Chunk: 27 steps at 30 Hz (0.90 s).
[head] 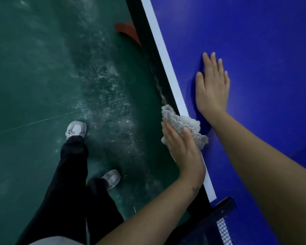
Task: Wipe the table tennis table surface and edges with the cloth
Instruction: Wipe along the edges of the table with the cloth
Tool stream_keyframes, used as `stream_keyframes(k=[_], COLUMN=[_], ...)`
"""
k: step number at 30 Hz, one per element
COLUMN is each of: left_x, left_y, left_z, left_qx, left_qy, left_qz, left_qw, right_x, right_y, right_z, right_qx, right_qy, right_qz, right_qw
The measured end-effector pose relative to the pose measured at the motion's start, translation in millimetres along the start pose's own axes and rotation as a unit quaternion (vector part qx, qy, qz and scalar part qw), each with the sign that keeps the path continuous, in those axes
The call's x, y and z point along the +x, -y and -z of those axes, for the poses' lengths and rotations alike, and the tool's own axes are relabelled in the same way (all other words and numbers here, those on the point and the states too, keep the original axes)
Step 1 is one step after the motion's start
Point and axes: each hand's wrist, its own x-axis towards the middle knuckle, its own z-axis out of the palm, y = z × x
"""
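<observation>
The blue table tennis table [254,41] fills the right side, with a white line along its left border and a black side edge [155,68] below it. A crumpled grey cloth [182,122] lies over that edge. My left hand [182,147] presses the cloth against the table's side with straight fingers, thumb on top. My right hand [213,85] rests flat on the blue surface, fingers straight, just beyond the cloth.
The net and its black post clamp [223,207] stand at the bottom right. A red table leg foot [129,32] shows under the table on the scuffed green floor [42,68]. My legs and white shoes [76,129] stand left of the table.
</observation>
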Motion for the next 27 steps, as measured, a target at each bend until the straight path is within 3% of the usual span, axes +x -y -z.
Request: stream_keyframes(k=[7, 15, 22, 25, 27], left_x=[73, 207, 144, 85, 51], left_y=[-46, -144, -102, -63, -40], left_z=[7, 15, 13, 13, 13], left_qx=[-0.015, 0.02, 0.042, 0.054, 0.055], left_qy=[-0.037, -0.037, -0.051, -0.022, 0.002], left_qz=[-0.152, -0.146, -0.153, -0.156, -0.116], left_qw=[0.988, 0.988, 0.986, 0.986, 0.992], right_x=[1, 2, -2, -2, -3], right_y=[0, 0, 2, 5, 6], right_z=[-2, -3, 0, 1, 3], right_qx=[-0.003, -0.009, -0.032, -0.047, -0.054], right_qy=[-0.009, -0.011, 0.008, 0.023, 0.033], right_qz=[-0.002, -0.001, -0.007, -0.013, -0.017], right_qw=[1.0, 1.0, 0.999, 0.999, 0.998])
